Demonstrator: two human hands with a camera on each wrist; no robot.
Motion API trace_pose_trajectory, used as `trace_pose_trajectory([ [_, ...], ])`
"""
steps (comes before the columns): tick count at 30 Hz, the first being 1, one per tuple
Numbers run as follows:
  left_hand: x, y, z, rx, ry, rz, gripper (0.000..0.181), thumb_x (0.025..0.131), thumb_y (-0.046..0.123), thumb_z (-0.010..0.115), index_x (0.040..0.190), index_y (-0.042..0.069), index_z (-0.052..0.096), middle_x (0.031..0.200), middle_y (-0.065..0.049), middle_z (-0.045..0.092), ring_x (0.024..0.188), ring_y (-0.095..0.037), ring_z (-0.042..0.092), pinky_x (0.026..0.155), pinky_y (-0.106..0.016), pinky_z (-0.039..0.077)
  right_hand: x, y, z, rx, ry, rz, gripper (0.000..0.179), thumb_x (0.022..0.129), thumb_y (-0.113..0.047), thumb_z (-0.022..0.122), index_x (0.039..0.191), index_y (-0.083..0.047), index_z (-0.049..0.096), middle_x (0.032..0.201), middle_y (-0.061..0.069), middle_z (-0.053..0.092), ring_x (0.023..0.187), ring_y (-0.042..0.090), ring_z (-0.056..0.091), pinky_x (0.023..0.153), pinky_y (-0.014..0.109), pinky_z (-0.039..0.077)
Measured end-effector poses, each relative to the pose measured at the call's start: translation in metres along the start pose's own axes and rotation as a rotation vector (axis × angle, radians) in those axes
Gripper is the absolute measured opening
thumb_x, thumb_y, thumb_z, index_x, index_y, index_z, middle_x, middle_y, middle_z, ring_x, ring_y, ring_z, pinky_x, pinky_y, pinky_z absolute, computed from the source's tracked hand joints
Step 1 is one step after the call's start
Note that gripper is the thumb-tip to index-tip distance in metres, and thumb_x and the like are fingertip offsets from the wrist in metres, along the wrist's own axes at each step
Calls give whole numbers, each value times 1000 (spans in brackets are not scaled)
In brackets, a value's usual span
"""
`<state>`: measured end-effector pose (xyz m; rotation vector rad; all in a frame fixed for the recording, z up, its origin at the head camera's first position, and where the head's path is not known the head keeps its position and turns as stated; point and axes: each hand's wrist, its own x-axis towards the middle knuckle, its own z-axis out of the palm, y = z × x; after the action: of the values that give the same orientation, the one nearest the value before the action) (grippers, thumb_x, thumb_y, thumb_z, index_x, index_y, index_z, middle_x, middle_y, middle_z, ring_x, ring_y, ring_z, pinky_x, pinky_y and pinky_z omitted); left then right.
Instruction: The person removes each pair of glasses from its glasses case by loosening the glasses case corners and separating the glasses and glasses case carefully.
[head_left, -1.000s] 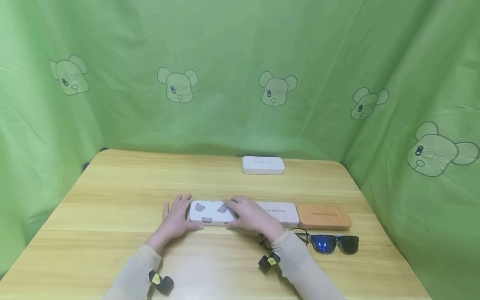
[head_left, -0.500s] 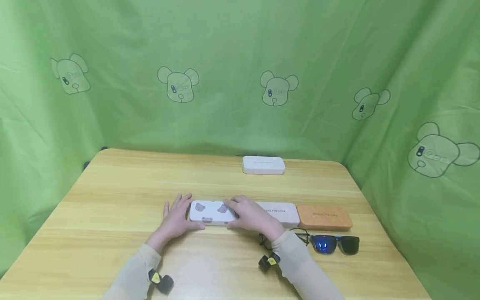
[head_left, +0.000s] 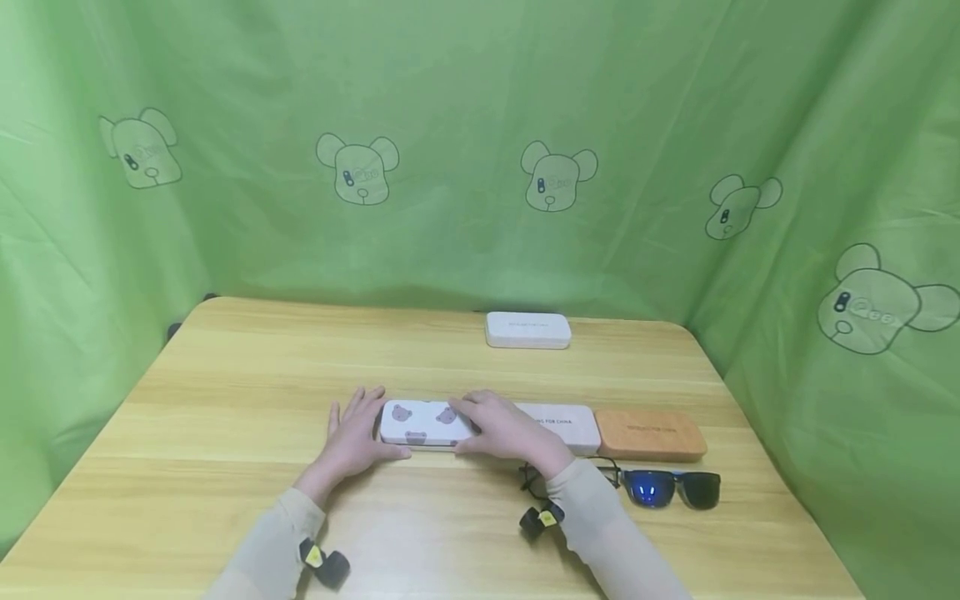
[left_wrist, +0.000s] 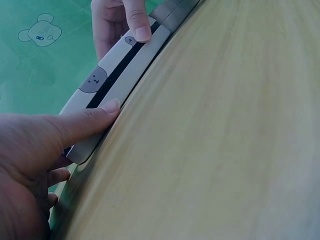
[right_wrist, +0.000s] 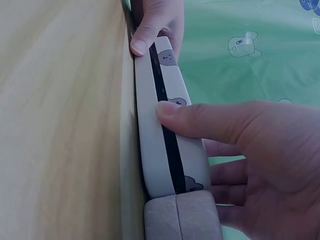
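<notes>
A white glasses case with brown bear heads point(head_left: 427, 421) lies lengthwise on the table, its lid slightly raised. Along its front, a dark gap separates lid and base in both wrist views. My left hand point(head_left: 352, 437) holds the case's left end, with the thumb on the front of the base point(left_wrist: 95, 137) and fingers behind. My right hand point(head_left: 506, 429) grips the lid farther right, thumb at the lid's front edge point(right_wrist: 187, 150) and fingers at the back. A grey glasses case point(head_left: 566, 427) with lettering touches the bear case's right end, partly hidden by my right hand.
An orange glasses case point(head_left: 651, 435) continues the row on the right. Dark sunglasses point(head_left: 671, 489) lie in front of it, beside black-framed eyeglasses point(head_left: 617, 477) partly under my right forearm. A white glasses case point(head_left: 528, 331) sits near the table's back edge. A green curtain point(head_left: 450, 250) surrounds the table.
The bear case's lid has risen slightly, and a thin dark line now shows along its front. Both hands have stayed almost in place.
</notes>
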<state>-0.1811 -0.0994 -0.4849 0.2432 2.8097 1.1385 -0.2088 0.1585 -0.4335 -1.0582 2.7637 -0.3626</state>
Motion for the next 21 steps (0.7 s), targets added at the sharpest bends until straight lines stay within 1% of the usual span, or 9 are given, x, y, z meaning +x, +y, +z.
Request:
trace_pose_trajectory([
  [5,0,-1,1,-10,-6,-3,97,66,43,85,144,4,43,160,-17,26,151,-42,7,117,-65,-14,-1,3,-1,19,-8,-21,74,85,-40,72,143,-2,46,135,19,58,125,34,55,110,45,44],
  [8,0,-2,1,-16,-8,-7,98,66,44,85,144,4,43,160,-16,26,151,-41,7,117,-64,-14,0,4,-2,33,-13,-29,73,86,-40,70,143,-2,45,138,17,58,127,32,55,111,44,44],
  [15,2,-4,2,-16,-7,-12,100,64,46,85,145,4,42,161,-16,25,151,-41,6,117,-64,-14,0,6,-7,107,-44,3,72,89,-42,67,145,-3,43,141,17,55,129,32,53,111,44,44],
  [21,2,-4,1,-16,-18,-18,102,65,46,85,146,5,40,162,-14,23,151,-40,5,117,-63,-16,1,10,-5,100,-63,17,70,92,-44,62,147,-6,41,145,15,51,134,31,50,114,44,40],
])
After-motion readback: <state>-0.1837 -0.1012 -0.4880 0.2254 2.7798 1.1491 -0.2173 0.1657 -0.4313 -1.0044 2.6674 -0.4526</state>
